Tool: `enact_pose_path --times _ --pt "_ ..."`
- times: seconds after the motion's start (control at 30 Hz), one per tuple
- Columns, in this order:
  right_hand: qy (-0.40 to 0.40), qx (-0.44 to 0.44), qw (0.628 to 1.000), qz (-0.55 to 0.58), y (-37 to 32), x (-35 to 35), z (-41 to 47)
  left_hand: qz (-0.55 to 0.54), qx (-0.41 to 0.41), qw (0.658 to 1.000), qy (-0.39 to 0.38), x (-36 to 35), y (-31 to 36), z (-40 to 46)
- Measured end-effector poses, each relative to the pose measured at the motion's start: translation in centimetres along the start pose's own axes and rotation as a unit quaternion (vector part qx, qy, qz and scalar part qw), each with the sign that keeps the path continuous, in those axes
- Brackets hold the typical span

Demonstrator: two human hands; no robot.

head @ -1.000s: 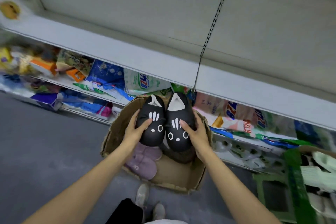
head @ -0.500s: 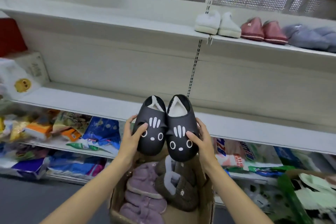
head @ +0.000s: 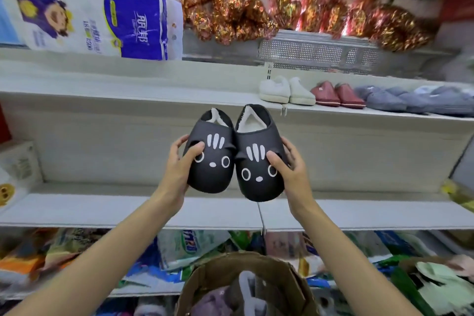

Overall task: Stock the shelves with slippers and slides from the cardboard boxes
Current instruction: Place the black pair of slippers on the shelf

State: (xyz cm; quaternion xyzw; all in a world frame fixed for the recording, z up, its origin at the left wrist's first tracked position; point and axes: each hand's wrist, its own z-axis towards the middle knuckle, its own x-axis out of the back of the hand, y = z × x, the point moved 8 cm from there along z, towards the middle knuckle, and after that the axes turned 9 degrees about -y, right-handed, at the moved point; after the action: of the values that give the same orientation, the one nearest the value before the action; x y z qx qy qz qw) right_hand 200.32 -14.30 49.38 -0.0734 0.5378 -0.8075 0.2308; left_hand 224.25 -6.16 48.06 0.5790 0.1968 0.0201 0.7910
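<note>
A: Where's the pair of black cat-face slippers with white fleece lining point(head: 234, 161)?

B: In the air before the pale shelving, side by side and touching. The left hand point(head: 179, 164) grips 1 slipper, the right hand point(head: 289, 169) the other, thumbs on top.

A: Best way to place them?

B: I'd keep them together and set them level on the upper white shelf point(head: 128, 96), just left of the cream fleece slippers point(head: 286, 91), matching that row's facing.

A: More left?

B: The brown cardboard box point(head: 256, 261) below holds more.

This is a shop aisle: long white metal display shelves point(head: 128, 209) carry stock. On the board above sit paired white, maroon and blue-grey plush slippers point(head: 325, 96); higher up, a blue-and-white toilet-paper pack point(head: 102, 20); below, crowded packaged goods point(head: 187, 246).
</note>
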Motion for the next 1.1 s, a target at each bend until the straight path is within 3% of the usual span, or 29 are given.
enact_pose_path --times 0.23,0.7,0.97,1.1 --pt "0.010 0.028 0.999 -0.015 -3.6 -0.9 9.1 -0.024 -0.019 1.000 0.003 -0.8 5.0 7.8" --pt "0.038 -0.046 0.995 -0.078 -0.6 -4.4 24.4 0.059 0.014 0.998 -0.001 4.1 8.1 22.3" --pt "0.008 -0.079 0.994 -0.069 0.6 -5.1 27.1 0.178 0.041 0.976 -0.120 2.7 8.6 26.0" --pt "0.026 -0.072 0.988 -0.135 0.8 -4.9 28.2 0.337 0.026 0.936 -0.093 3.4 8.6 28.2"
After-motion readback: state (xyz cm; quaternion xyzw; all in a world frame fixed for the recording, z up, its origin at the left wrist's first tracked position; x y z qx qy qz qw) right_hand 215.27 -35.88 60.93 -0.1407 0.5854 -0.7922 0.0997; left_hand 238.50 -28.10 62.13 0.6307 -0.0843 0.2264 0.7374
